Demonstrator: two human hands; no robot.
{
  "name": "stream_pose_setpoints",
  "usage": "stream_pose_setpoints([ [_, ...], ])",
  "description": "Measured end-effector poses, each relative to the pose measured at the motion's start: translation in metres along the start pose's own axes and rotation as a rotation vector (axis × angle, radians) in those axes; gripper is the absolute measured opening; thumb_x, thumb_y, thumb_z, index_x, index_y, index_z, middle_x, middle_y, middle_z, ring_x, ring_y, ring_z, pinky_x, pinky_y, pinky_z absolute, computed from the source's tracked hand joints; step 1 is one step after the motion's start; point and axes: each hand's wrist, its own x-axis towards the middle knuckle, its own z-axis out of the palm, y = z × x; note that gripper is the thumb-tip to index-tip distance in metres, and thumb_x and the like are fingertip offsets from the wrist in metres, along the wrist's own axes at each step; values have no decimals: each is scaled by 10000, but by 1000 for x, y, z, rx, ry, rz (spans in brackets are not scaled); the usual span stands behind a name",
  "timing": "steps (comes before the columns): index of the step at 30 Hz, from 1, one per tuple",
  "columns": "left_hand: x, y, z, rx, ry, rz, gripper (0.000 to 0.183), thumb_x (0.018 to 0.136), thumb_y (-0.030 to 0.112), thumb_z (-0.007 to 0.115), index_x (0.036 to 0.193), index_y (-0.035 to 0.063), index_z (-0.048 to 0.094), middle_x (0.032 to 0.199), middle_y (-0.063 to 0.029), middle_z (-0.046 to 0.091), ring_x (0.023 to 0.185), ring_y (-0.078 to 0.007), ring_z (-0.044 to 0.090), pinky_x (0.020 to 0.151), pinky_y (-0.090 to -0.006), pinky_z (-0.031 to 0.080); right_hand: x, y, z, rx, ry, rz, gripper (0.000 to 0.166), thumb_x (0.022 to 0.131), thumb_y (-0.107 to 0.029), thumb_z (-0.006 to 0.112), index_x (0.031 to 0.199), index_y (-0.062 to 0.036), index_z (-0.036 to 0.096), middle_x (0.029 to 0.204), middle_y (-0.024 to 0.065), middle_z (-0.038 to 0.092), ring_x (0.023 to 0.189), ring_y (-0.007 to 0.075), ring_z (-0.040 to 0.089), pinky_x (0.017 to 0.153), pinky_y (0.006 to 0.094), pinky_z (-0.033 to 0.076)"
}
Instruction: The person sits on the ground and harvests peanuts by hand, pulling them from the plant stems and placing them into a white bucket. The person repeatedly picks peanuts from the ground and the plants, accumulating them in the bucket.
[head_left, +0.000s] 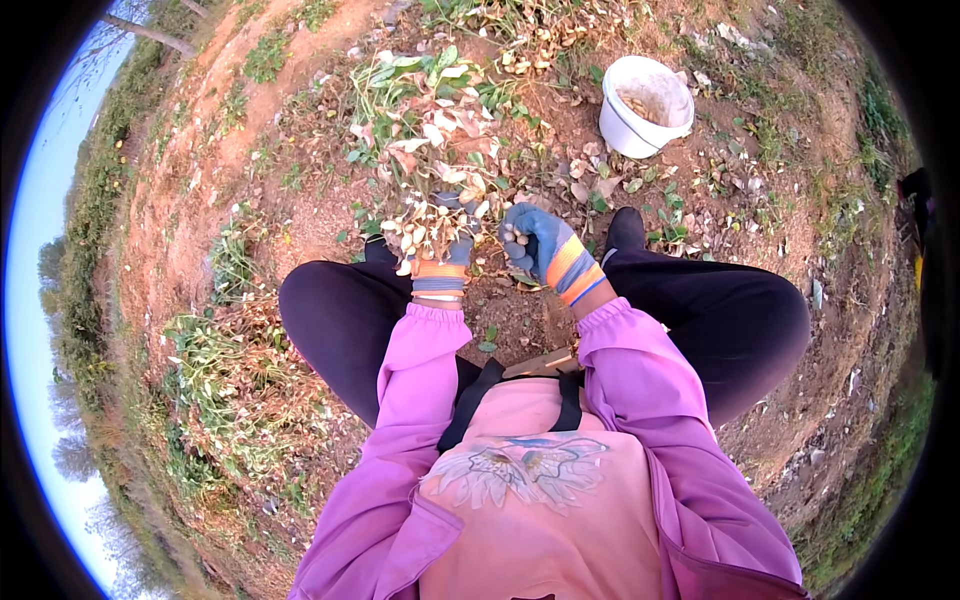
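My left hand (453, 238), in a grey work glove with an orange striped cuff, holds a bunch of pulled peanut plants by the root end. Pale peanut pods (421, 229) hang in a cluster over that hand, and the plants' leafy tops (431, 112) stretch away from me on the ground. Beside the cluster, a little to the right, is my right hand (531, 238) in a matching glove. Its fingers are curled inward, and several pods seem to show between them; the palm is hidden.
A white plastic bucket (637, 131) with peanuts inside stands on the soil beyond my right foot. More peanut plants with pods (536, 56) lie at the top. To the left is a heap of peanut vines (225, 382). A dark, unclear object (924, 270) is at the right rim.
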Motion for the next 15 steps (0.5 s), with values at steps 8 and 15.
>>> stream_pose_setpoints([
  [8, -4, 43, 40, 106, -48, -4, 351, 897, 249, 328, 1155, 25, 409, 1155, -103, 460, 1029, -231, 445, 891, -358, 378, 10, 3, -7, 25, 173, -173, 137, 719, -14, 430, 824, -41, 513, 684, 62, 515, 502, 152, 461, 414, 259, 382],
  [15, -10, 64, 61, 1147, -49, 198, 318, 830, 201, 465, 1095, 26, 477, 1056, -110, 544, 923, -220, 532, 802, -337, 439, 0, -3, 30, -296, 268, -221, 131, 769, -141, 587, 870, -67, 548, 669, 13, 523, 503, 93, 492, 402, 221, 400],
])
